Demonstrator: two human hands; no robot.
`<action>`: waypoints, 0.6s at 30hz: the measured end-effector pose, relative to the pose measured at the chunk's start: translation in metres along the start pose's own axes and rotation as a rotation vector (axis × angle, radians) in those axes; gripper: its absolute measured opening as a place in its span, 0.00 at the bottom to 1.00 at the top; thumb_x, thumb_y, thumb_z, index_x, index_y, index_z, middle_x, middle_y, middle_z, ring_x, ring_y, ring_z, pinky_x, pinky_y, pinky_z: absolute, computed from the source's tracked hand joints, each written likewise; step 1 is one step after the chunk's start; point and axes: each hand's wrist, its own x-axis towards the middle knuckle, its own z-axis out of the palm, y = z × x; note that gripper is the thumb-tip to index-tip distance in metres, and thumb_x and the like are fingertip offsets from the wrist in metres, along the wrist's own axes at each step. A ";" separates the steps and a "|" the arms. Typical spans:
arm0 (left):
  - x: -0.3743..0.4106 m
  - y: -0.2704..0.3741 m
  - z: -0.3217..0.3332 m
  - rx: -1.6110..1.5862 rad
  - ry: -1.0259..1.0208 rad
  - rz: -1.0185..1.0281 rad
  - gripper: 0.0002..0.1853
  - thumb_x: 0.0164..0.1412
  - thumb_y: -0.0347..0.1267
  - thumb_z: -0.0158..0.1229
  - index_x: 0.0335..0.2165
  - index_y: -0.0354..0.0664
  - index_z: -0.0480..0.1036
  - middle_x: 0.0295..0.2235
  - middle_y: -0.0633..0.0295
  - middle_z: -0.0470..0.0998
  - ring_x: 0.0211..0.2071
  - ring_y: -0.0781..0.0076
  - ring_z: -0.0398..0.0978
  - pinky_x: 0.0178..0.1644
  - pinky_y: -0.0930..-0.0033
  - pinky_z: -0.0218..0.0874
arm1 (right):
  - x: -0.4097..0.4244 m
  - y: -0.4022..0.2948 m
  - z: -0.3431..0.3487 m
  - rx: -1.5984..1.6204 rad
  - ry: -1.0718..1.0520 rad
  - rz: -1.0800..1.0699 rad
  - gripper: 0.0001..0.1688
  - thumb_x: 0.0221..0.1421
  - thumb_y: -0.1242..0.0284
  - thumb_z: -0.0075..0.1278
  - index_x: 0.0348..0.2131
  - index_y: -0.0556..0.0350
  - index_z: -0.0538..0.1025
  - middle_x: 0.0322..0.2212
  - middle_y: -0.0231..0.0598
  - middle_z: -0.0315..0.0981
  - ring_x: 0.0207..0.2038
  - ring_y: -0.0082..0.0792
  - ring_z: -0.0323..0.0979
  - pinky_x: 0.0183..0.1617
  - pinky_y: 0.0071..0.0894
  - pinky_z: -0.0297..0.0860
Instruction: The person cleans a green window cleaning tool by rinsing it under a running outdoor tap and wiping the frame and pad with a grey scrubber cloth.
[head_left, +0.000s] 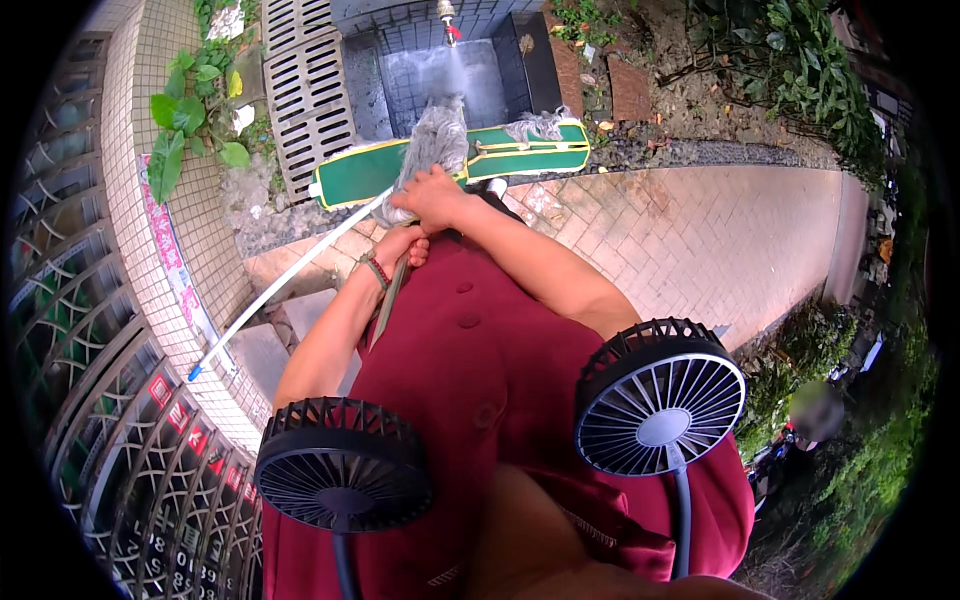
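My left hand (401, 246), with a beaded bracelet at the wrist, is closed around a thin mop handle (386, 311) close to my body. My right hand (435, 196) presses on the wet grey mop strands (435, 139), fingers bent over them. Beneath the strands, a wide green flat mop head (360, 176) with yellow edging lies across the front of a dark-tiled sink (517, 67). A white pole (292, 281) with a blue end slants down to the left. Water sprays from a tap (448, 26) with a red lever.
A slotted drain grate (307, 90) lies left of the sink. Farther left stand a low tiled wall (217, 172) and metal window bars (150, 442). Brick paving (697, 232) stretches right, beside planted soil (667, 90). Two neck-fan heads (664, 427) (345, 480) hang at my chest.
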 end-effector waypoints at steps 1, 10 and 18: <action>0.002 -0.001 0.000 -0.004 0.000 0.010 0.05 0.56 0.27 0.45 0.24 0.43 0.61 0.15 0.72 0.60 0.12 0.87 0.55 0.13 0.84 0.47 | 0.000 0.002 -0.001 -0.007 -0.014 -0.001 0.29 0.32 0.66 0.58 0.41 0.36 0.70 0.35 0.33 0.69 0.43 0.38 0.64 0.44 0.41 0.56; 0.008 0.001 0.022 -0.066 0.009 0.046 0.03 0.56 0.27 0.45 0.29 0.39 0.62 0.15 0.72 0.59 0.12 0.87 0.53 0.13 0.84 0.45 | -0.005 0.026 -0.020 -0.133 0.342 0.001 0.25 0.34 0.76 0.52 0.38 0.33 0.74 0.34 0.34 0.69 0.43 0.40 0.63 0.51 0.51 0.48; 0.006 0.013 0.032 -0.069 0.011 0.112 0.05 0.56 0.27 0.46 0.31 0.36 0.63 0.14 0.73 0.59 0.12 0.88 0.53 0.13 0.85 0.45 | 0.026 0.044 -0.051 -0.012 0.568 0.081 0.22 0.36 0.76 0.50 0.35 0.31 0.77 0.34 0.27 0.71 0.45 0.35 0.61 0.49 0.46 0.48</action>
